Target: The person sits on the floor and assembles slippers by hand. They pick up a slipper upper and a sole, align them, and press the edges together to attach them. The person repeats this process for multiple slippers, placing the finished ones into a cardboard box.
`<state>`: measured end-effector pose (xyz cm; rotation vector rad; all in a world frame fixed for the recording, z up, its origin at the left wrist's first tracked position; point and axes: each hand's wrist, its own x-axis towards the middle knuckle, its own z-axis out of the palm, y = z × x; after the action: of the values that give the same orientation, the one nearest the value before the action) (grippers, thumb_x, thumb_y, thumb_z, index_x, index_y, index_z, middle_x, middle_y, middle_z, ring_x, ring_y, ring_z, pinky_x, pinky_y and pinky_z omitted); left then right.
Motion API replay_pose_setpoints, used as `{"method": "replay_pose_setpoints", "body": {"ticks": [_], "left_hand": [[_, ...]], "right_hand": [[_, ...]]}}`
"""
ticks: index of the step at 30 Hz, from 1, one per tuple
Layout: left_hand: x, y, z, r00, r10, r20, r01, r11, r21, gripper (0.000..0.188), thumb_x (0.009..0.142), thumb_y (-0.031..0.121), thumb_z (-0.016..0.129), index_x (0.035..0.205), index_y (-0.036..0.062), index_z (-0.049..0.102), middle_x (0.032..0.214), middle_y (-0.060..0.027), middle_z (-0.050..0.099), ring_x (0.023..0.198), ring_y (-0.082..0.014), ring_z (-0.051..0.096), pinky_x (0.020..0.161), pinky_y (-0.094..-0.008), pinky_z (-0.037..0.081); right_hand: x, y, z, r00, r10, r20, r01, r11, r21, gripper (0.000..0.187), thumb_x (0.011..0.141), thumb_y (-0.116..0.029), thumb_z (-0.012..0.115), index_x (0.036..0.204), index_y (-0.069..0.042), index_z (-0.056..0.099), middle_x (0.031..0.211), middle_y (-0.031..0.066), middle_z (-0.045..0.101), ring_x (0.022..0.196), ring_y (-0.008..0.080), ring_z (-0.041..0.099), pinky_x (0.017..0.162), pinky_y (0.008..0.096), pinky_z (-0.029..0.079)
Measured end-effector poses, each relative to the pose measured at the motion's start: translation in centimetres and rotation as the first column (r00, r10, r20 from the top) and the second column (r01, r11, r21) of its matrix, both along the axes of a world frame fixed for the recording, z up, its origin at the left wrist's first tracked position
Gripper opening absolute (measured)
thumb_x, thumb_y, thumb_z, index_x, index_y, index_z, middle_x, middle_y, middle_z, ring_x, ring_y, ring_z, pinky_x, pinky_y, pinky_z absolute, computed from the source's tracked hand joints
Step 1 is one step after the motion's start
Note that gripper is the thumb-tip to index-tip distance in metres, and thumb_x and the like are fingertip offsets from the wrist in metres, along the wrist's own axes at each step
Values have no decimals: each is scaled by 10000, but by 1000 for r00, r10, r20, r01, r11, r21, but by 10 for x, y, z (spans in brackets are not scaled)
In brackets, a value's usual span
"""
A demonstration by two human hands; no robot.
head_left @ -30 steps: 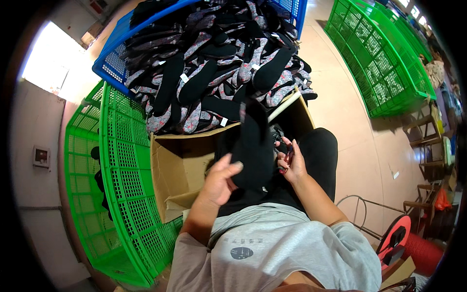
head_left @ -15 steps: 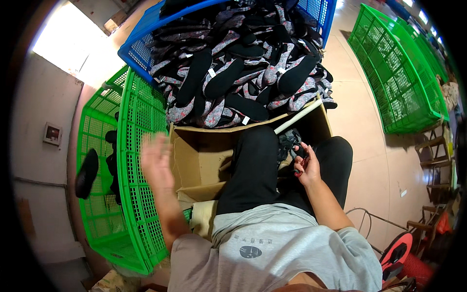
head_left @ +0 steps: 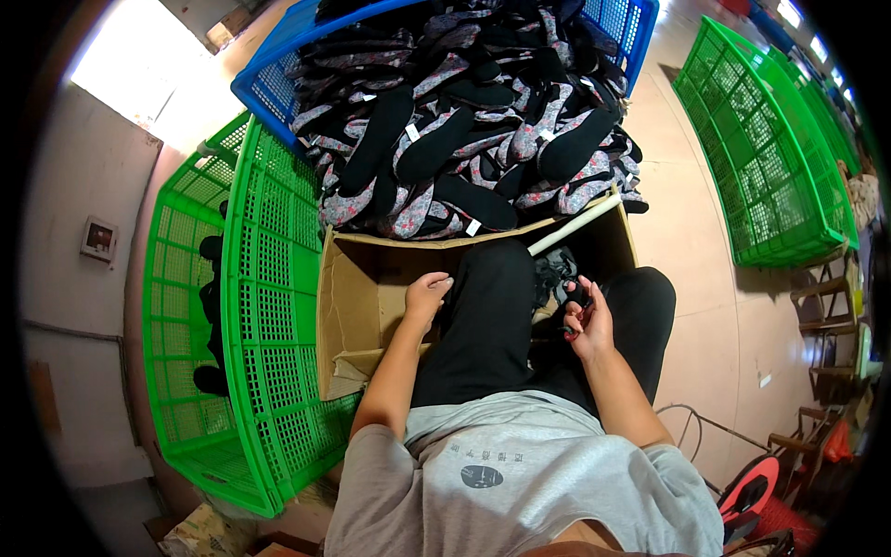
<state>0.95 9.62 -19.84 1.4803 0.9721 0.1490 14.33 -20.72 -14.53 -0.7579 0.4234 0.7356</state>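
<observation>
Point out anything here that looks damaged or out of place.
The cardboard box looks worn: its near-left corner, beside the left forearm, is ragged and creased. A small white piece, too small to identify, lies alone on the floor at the right, apart from the heaped slippers.

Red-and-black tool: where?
Head view, right of centre: the red-and-black tool is in the right hand, left of the right knee, below the white pole.

Black-soled floral shoes (head_left: 434, 147) pile high in a blue crate (head_left: 640, 42) before us; on the pale floor (head_left: 682, 218), one green crate (head_left: 761, 158) stands at right. Another green crate (head_left: 281, 371), left, holds black footwear (head_left: 213, 325).
</observation>
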Motion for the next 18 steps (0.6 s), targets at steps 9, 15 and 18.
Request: {"method": "replay_pose_setpoints", "body": {"ticks": [9,15,18], "left_hand": [[-4,11,-34,977,193,86,-175,969,-177,97,911,124,695,945,35,676,791,-4,648,657,-90,561,608,-230,456],[-18,27,-16,961,203,189,-174,971,-163,120,914,102,691,976,0,683,825,-34,669,676,-96,581,647,-234,484],[-18,14,0,974,15,227,-1,998,-60,158,900,93,699,1026,-2,713,870,-28,687,735,-91,606,695,-230,497]], "right_hand": [[-3,0,14,998,62,-11,-62,996,-58,315,982,-462,530,1226,-263,550,864,-3,598,477,107,349,439,264,238],[-2,4,8,999,-44,-15,44,999,5,307,992,-358,556,1221,-153,549,995,39,642,570,111,440,415,229,276],[-2,4,9,999,-42,-7,42,999,12,309,991,-331,564,1222,-127,549,1026,51,648,591,113,457,410,216,285]]}}
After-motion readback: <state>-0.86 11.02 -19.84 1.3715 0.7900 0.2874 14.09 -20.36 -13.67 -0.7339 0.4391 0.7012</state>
